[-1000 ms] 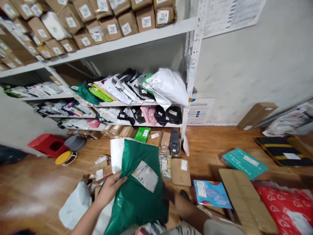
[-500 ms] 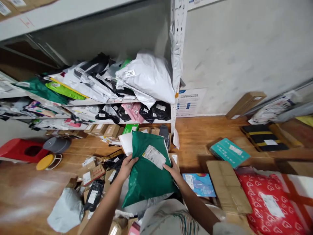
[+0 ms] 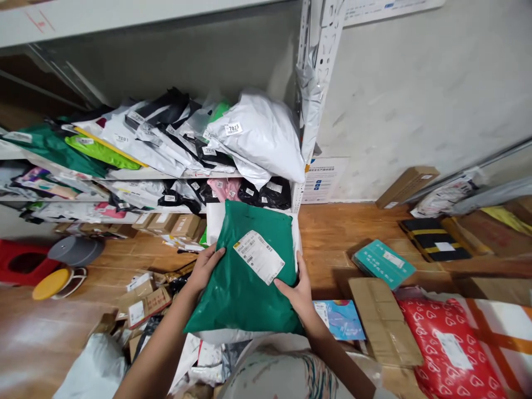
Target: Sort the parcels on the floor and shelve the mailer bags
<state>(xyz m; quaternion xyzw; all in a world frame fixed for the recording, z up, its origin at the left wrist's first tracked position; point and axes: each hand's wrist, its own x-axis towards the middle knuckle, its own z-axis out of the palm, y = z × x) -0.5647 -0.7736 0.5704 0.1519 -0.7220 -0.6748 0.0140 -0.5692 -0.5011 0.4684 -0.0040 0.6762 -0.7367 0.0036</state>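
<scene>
A green mailer bag (image 3: pixel 216 299) is held up in front of me, with a white shipping label (image 3: pixel 260 257) stuck slantwise on its face. My left hand (image 3: pixel 205 265) grips its left edge, thumb on the front and fingers behind. On the opposite edge my right hand (image 3: pixel 297 285) pinches the bag, its thumb close to the label's lower corner. White plastic, perhaps another bag (image 3: pixel 215 219), shows behind the green one at the top, right and bottom. How many bags are in my grip cannot be told.
Ahead, a white shelf rack (image 3: pixel 199 178) carries several bagged parcels, including a large white bag (image 3: pixel 261 138) marked 7023. Boxes and bags lie around my feet. To the right are a teal packet (image 3: pixel 382 263), a cardboard box (image 3: pixel 384 321) and a red heart-patterned parcel (image 3: pixel 451 343).
The green bag and both hands have come up and nearer to me, so the bag looks larger. My right fingers have spread up along its edge. The view has shifted slightly.
</scene>
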